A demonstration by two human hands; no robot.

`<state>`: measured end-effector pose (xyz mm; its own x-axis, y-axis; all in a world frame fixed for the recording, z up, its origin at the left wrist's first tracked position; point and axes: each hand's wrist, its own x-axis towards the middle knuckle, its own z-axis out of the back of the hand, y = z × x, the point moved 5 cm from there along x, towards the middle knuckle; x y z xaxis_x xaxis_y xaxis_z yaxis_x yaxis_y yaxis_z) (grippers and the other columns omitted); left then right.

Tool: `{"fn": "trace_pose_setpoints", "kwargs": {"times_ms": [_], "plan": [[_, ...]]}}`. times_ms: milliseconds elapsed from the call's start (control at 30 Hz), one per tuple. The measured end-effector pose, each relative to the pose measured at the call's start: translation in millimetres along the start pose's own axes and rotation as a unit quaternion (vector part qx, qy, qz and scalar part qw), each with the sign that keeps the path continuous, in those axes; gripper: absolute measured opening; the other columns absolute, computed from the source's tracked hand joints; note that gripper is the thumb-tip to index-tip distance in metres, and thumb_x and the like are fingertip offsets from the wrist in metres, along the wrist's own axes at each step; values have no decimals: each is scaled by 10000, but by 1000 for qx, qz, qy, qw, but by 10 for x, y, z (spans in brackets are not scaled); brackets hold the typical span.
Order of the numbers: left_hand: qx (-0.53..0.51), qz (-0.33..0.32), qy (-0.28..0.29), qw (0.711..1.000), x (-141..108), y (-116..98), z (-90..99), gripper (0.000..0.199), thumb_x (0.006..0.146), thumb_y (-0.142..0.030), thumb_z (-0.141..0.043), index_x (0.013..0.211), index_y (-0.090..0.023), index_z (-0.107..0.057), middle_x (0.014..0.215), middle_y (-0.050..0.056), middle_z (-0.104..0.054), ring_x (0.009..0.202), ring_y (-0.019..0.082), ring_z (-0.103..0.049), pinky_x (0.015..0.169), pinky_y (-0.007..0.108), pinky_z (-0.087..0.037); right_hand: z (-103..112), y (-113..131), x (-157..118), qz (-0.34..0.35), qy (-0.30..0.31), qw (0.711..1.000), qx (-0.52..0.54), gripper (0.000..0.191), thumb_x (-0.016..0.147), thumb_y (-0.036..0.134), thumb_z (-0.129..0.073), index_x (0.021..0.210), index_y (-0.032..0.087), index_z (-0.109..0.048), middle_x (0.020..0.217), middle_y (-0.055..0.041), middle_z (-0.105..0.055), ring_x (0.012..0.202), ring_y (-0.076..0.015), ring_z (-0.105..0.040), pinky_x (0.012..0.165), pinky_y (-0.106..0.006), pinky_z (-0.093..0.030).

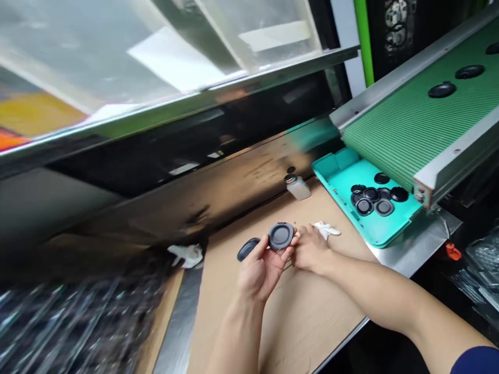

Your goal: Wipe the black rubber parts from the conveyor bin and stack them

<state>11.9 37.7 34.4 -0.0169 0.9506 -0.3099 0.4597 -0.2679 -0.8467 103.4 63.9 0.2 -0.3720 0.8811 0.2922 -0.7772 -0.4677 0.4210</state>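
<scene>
Factory workstation, green conveyor belt (405, 130) (discs (442, 90) aboard), teal tray (343, 176), wooden workbench (312, 311)

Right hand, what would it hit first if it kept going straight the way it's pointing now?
Most likely the grey round disc held in the left hand. The right hand's fingers sit at or very near its rim, though depth is hard to judge from this view.
</scene>
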Motion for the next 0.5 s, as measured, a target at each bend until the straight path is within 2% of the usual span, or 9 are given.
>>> {"fn": "trace_pose_setpoints", "kwargs": {"times_ms": [100, 167, 233, 300, 367, 433, 500], "plan": [[-103, 2, -11, 995, -19, 32, 445, 404, 972, -203, -411, 1298, -122, -635, 1139, 189, -755, 946, 252, -759, 669, 293, -632, 69, -69, -59, -17, -2, 1000, -12, 285, 907, 329, -606, 1124, 158, -679, 1140, -146, -660, 1114, -302, -551, 950, -422, -480], [-150, -16, -4, 989, -7, 14, 614, 441, 943, -179, -415, 1336, -120, -605, 1195, 207, -734, 974, 255, -753, 697, 303, -630, 121, -88, -66, -18, -20, 1000, 0, 278, 932, 327, -588, 1134, 163, -686, 1129, -143, -664, 1095, -292, -548, 970, -426, -463], [-176, -35, -4, 984, 22, -8, 710, 465, 907, -149, -429, 1343, -126, -590, 1212, 211, -725, 993, 254, -747, 732, 312, -624, 186, -79, -60, -25, -67, 997, 36, 303, 956, 318, -567, 1198, 173, -677, 1174, -134, -664, 1106, -278, -548, 1004, -420, -449], [-194, -42, 2, 980, 53, -11, 727, 453, 875, -121, -454, 1301, -151, -605, 1200, 190, -729, 1026, 252, -740, 801, 335, -618, 249, -24, -66, -20, -124, 989, 82, 347, 968, 323, -568, 1267, 172, -659, 1239, -130, -655, 1146, -265, -547, 1037, -403, -443], [-211, -33, 30, 976, 71, 9, 666, 377, 869, -125, -486, 1208, -176, -644, 1170, 154, -737, 1054, 245, -729, 892, 373, -603, 281, 70, -85, 6, -153, 981, 117, 385, 961, 339, -589, 1300, 168, -651, 1284, -130, -644, 1178, -256, -549, 1055, -390, -444], [-223, -21, 70, 972, 72, 38, 568, 248, 913, -207, -519, 1105, -183, -673, 1134, 129, -741, 1063, 248, -720, 953, 415, -586, 276, 158, -102, 38, -148, 980, 129, 391, 947, 341, -608, 1296, 174, -664, 1294, -129, -644, 1188, -257, -557, 1061, -392, -451], [-223, -11, 90, 970, 77, 79, 489, 259, 974, -345, -514, 1058, -170, -686, 1107, 131, -743, 1066, 265, -714, 970, 446, -580, 256, 199, -111, 55, -129, 982, 124, 390, 938, 335, -620, 1291, 182, -679, 1301, -126, -648, 1195, -262, -562, 1069, -402, -452]]}}
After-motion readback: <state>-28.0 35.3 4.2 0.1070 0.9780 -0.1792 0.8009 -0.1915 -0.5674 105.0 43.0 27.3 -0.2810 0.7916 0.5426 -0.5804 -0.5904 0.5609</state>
